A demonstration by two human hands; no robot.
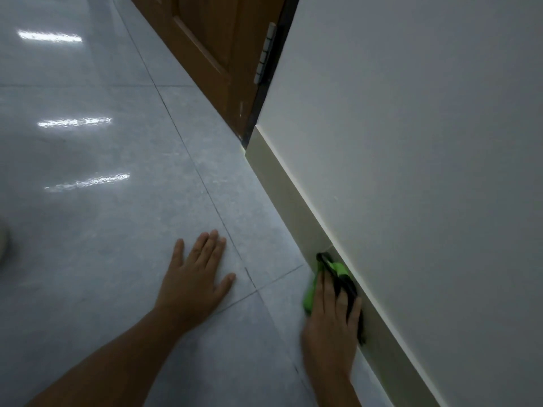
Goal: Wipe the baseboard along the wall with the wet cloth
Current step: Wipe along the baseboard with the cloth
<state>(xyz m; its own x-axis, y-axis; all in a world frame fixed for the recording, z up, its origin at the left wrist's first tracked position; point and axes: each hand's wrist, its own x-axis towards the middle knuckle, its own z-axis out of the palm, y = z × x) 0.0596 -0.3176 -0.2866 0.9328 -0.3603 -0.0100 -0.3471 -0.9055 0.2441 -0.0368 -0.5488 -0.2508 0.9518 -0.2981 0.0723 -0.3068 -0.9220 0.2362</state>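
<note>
A cream baseboard (pixel 289 190) runs along the foot of the white wall (pixel 411 142), from the door frame down to the lower right. My right hand (pixel 330 321) presses a green and black cloth (pixel 333 270) flat against the baseboard's face; the cloth sticks out past my fingertips and most of it is hidden under the hand. My left hand (pixel 195 277) lies flat on the grey floor tiles to the left of it, fingers spread, holding nothing.
A brown wooden door (pixel 217 45) with a metal hinge (pixel 266 52) stands at the far end of the baseboard. Glossy grey floor tiles (pixel 102 215) with dark grout lines stretch to the left, reflecting ceiling lights.
</note>
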